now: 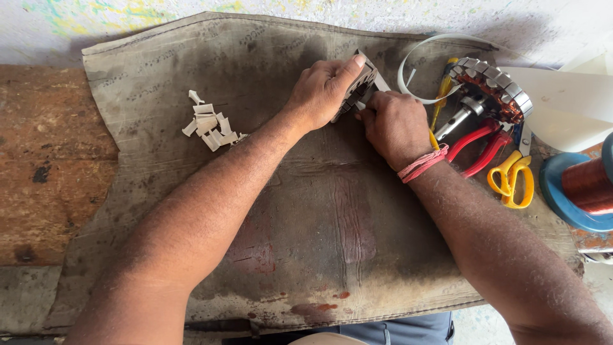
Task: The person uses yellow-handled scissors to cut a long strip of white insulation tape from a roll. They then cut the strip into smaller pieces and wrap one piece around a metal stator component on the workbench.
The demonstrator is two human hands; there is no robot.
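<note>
A heap of small white folded paper slips (211,124) lies at the left on the stained grey cloth mat (191,70). Near the mat's middle top, the left hand (322,89) grips a grey slotted metal stator core (357,89) tilted on edge; the right hand (396,124) is clenched against its lower side. Rightward lie red-handled pliers (479,144), yellow scissors (513,179) and a copper wire spool (587,185).

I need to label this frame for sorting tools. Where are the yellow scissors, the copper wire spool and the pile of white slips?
yellow scissors (511,179), head view, on the handles.
copper wire spool (587,185), head view, on the wound copper.
white slips (211,124), head view, pile's middle.
</note>
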